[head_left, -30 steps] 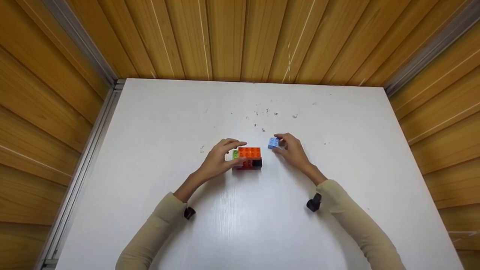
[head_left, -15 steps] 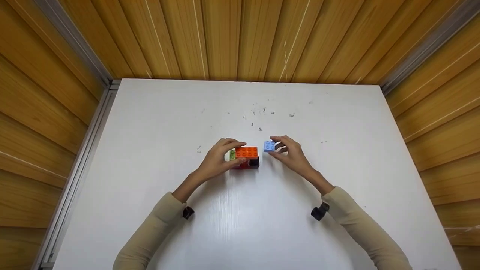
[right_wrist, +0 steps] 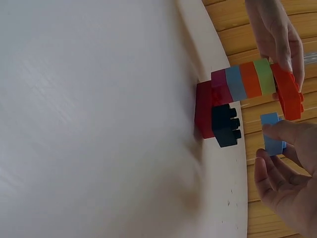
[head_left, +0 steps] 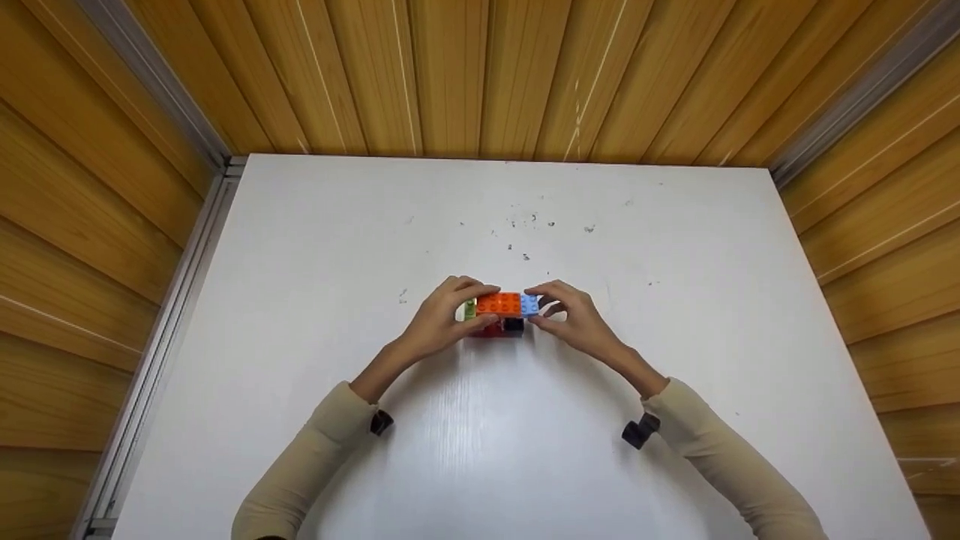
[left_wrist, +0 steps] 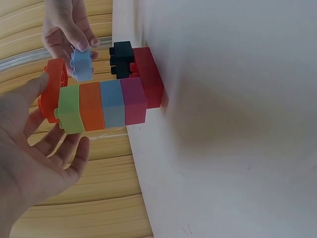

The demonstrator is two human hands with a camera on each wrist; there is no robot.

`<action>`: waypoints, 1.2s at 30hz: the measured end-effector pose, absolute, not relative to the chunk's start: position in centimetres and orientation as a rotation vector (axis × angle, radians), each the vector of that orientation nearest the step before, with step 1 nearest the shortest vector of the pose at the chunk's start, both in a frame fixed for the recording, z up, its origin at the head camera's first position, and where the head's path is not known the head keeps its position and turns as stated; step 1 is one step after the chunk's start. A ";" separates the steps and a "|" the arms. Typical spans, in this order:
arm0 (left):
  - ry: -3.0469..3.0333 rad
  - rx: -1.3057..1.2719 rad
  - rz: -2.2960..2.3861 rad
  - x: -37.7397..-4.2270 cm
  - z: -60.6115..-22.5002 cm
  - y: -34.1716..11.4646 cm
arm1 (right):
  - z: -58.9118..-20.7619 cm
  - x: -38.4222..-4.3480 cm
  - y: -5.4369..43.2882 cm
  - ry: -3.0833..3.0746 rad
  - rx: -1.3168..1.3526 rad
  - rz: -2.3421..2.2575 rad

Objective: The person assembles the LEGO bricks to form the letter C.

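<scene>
A tower of toy building bricks stands on the white table. Its red base brick point(left_wrist: 151, 79) carries a black brick point(right_wrist: 225, 126) and a column of magenta point(left_wrist: 133, 101), blue point(left_wrist: 113, 104), orange point(left_wrist: 92, 106) and green point(left_wrist: 71, 110) bricks. Across the top, overhanging the black brick, lies an orange-red brick point(head_left: 499, 304). My left hand point(head_left: 435, 321) pinches this top brick between thumb and fingers. My right hand point(head_left: 581, 319) pinches a light blue brick point(right_wrist: 271, 134) right at the overhanging end, above the black brick and apart from it.
The white table point(head_left: 465, 450) has small dark marks beyond the hands. Wood-plank panels point(head_left: 450, 75) enclose its back and sides. A small black device point(head_left: 640, 431) sits at the right cuff, another point(head_left: 381, 422) at the left.
My right hand has moved left with the light blue brick, from apart from the tower to the orange-red brick's right end. The left hand keeps its hold in about the same place.
</scene>
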State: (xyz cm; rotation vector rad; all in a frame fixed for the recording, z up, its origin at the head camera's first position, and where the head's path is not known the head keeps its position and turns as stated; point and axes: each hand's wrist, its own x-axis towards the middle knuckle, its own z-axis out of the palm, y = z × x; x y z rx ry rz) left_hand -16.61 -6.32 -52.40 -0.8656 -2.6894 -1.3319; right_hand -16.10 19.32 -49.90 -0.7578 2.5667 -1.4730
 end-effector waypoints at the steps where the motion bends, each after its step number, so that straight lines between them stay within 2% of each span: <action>1: -2.681 -0.867 -1.334 -16.7 -52.4 -6.2 | -50.0 -16.1 19.3 2.568 -0.759 -1.474; 9: -2.653 -0.872 -1.325 -16.8 -52.4 -5.8 | -53.3 -17.2 20.2 2.556 -0.807 -1.469; 17: -2.674 -0.888 -1.260 -17.0 -51.9 -5.3 | -53.1 -17.0 19.7 2.594 -0.800 -1.450; 27: -2.680 -0.888 -1.225 -17.2 -52.0 -5.3 | -50.0 -15.5 18.6 2.578 -0.732 -1.447; 36: -2.663 -0.854 -1.259 -17.1 -52.1 -5.3 | -50.6 -15.3 18.6 2.575 -0.740 -1.495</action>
